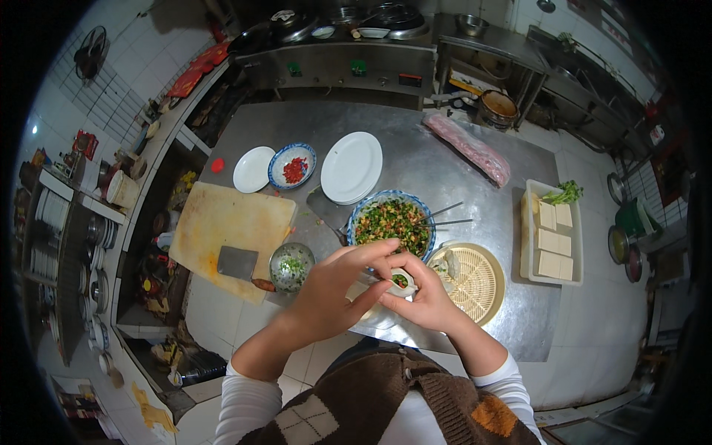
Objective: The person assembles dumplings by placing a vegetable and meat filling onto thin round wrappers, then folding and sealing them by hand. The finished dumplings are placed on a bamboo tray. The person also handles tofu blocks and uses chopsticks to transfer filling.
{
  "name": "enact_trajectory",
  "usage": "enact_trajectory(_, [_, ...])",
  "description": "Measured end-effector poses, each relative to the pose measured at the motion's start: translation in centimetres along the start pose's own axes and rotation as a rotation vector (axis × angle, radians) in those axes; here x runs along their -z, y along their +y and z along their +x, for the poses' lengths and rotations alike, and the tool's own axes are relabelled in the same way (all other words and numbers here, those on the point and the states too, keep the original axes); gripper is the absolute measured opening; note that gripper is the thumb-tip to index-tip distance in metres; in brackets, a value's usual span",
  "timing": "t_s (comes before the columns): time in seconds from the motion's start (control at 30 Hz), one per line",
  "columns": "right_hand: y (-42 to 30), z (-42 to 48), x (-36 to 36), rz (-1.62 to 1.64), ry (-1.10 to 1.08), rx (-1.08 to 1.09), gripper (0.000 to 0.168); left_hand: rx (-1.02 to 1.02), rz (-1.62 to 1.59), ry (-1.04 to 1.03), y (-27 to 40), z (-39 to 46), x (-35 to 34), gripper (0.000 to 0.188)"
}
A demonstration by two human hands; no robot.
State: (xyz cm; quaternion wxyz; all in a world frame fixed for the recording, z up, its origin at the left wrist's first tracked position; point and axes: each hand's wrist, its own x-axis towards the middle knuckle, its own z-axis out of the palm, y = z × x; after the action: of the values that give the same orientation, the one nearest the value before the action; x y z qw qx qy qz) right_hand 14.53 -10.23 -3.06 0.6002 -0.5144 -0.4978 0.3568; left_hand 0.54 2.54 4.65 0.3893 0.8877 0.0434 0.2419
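Between my two hands is a half-folded dumpling (408,291), its white wrapper gathered around a chopped green and red filling. My left hand (334,292) pinches the wrapper's edge with thumb and fingertips. Cupped around the other side, my right hand (427,300) supports the dumpling. Just beyond them stands a blue-and-white bowl (351,231) full of chopped vegetable filling (389,221), with a pair of chopsticks (450,222) resting in it. To the right, a round cream plastic basket (499,289) holds a few finished dumplings (453,263) at its left side. My hands partly cover the wrappers below.
On the steel table (411,133) are a cutting board (233,214) with a cleaver (237,263), a metal bowl (272,272) of chopped greens, white plates (351,167), a small bowl (273,172) of red pieces, wrapped meat (467,147) and a tofu tray (578,261).
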Motion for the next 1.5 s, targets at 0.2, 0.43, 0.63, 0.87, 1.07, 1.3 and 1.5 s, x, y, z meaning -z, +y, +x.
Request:
enact_trajectory(0.2, [-0.3,-0.2,-0.1,-0.018,0.02,0.03,0.037,-0.106,0.089,0.078,-0.5,-0.2,-0.4,0.063])
enact_trajectory(0.43, [-0.6,-0.1,-0.2,-0.05,0.02,0.062,0.036,0.03,-0.108,0.142,-1.1,-1.2,-1.4,0.063])
enact_trajectory(0.63, [-0.3,0.1,-0.2,0.065,-0.028,0.009,0.035,-0.14,0.077,0.147,-1.8,-1.5,-1.5,0.068])
enact_trajectory(0.87, [-0.2,0.3,-0.3,0.184,-0.059,-0.096,0.036,-0.111,0.083,0.17,-2.6,-2.1,-2.3,0.067])
enact_trajectory(1.07, [0.1,0.2,-0.1,0.092,-0.043,-0.015,0.038,-0.077,-0.147,0.194,-2.7,-2.0,-2.5,0.076])
enact_trajectory(1.3, [0.0,-0.1,-0.2,-0.074,-0.027,-0.05,0.041,-0.092,0.016,0.115,-2.5,-1.7,-2.1,0.074])
enact_trajectory(1.5, [-0.5,-0.1,-0.3,-0.095,-0.005,-0.006,0.04,-0.012,-0.002,0.161,-1.8,-1.8,-2.2,0.062])
